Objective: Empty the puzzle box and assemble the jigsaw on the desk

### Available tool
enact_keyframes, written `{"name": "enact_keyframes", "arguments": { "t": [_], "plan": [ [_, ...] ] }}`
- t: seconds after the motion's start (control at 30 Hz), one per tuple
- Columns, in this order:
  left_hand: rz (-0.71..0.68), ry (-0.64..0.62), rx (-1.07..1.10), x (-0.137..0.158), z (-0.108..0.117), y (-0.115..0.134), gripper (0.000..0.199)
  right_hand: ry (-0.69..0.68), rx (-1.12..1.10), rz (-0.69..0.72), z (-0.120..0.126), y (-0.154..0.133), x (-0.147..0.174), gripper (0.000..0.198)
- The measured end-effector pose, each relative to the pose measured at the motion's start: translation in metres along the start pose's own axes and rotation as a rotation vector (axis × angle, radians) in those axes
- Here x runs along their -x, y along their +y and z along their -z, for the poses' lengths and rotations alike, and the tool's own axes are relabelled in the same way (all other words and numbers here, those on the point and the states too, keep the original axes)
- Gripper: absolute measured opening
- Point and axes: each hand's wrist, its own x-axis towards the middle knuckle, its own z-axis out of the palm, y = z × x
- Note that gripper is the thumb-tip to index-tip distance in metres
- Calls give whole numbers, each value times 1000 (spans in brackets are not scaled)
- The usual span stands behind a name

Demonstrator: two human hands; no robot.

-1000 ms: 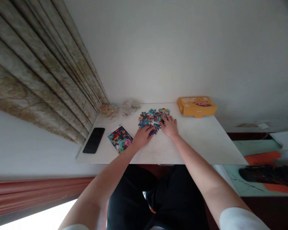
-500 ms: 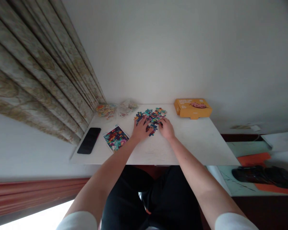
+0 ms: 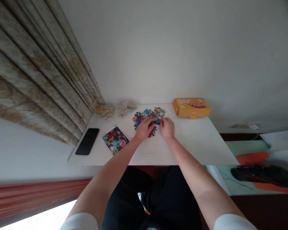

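Note:
A heap of colourful jigsaw pieces (image 3: pixel 150 115) lies at the far middle of the white table (image 3: pixel 196 140). My left hand (image 3: pixel 144 129) rests on the near left part of the heap, fingers bent over the pieces. My right hand (image 3: pixel 167 127) lies on the heap's near right edge, fingertips touching pieces. The two hands are close together, a dark red piece (image 3: pixel 151 133) showing between them. Whether either hand pinches a piece is too small to tell.
A printed picture card (image 3: pixel 115 140) lies left of my hands, with a black phone (image 3: pixel 87 145) further left near the table edge. Two clear bags of pieces (image 3: pixel 106 110) sit at the back left. An orange box (image 3: pixel 191 108) stands back right. A curtain hangs left.
Both hands have drawn closer together over the near edge of the heap; the right hand slid slightly left. The view has shifted a little.

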Motion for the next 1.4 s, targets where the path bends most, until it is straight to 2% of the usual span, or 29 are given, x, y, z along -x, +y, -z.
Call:
{"name": "enact_keyframes", "arguments": {
  "t": [0.07,0.17,0.27,0.33,0.43,0.6,0.7,0.77,0.9,0.97,1.2,1.4],
  "plan": [
    [65,31,-17,-17,6,-2,38,3,6,-8,1,-2,1,30],
    [205,-36,-166,-28,11,-9,48,-19,-2,40,5,-6,3,35],
    [292,-163,-343,-15,12,-16,55,-178,-18,259,9,-12,6,55],
    [286,-250,-395,-1,13,-20,58,-307,1,353,10,-17,7,63],
    [241,-306,-403,19,15,-24,60,-369,58,267,5,-19,5,61],
    [213,-280,-382,40,16,-19,56,-171,96,-27,-9,-8,2,56],
    [192,-294,-360,46,17,-12,56,-106,89,-105,-11,-4,1,55],
    [197,-295,-367,45,20,-11,57,-129,97,-84,-8,-6,1,57],
    [291,-321,-389,35,27,-19,62,-318,90,185,1,-13,3,65],
    [339,-340,-393,27,29,-24,63,-370,91,253,2,-15,4,67],
    [383,-298,-430,10,30,-31,62,-224,141,46,-12,-10,-9,56],
    [403,-220,-376,4,31,-30,54,-214,74,64,-19,-8,-27,41]
  ]
}}
